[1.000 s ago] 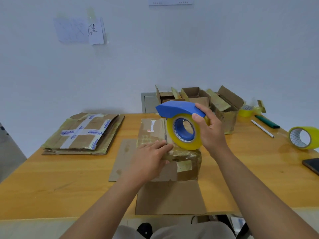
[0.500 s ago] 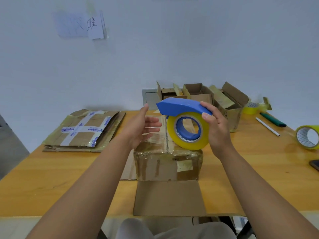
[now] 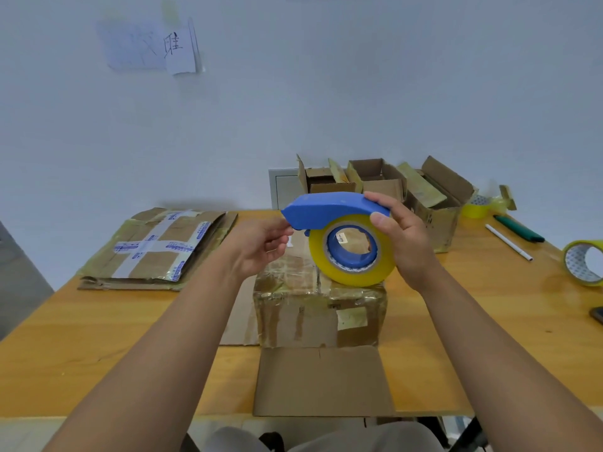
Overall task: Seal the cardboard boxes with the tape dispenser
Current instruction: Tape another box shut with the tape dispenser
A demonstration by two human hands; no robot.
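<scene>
Gripping the blue tape dispenser at its rear end, the right hand has its fingers curled over the top of the housing and its thumb pressed against the side of the yellow tape roll. The dispenser is held in the air just above the top of a closed, heavily taped cardboard box that stands in the middle of the wooden desk. The left hand reaches to the dispenser's front tip with fingers bent, their ends at the spot under the nose where the tape comes out; whether they actually pinch the tape end cannot be told. A flat cardboard sheet lies in front of the box at the desk's near edge. Flattened taped cardboard is stacked to the left. Open boxes stand at the back by the wall, and a spare tape roll sits at the right, near a pen.
</scene>
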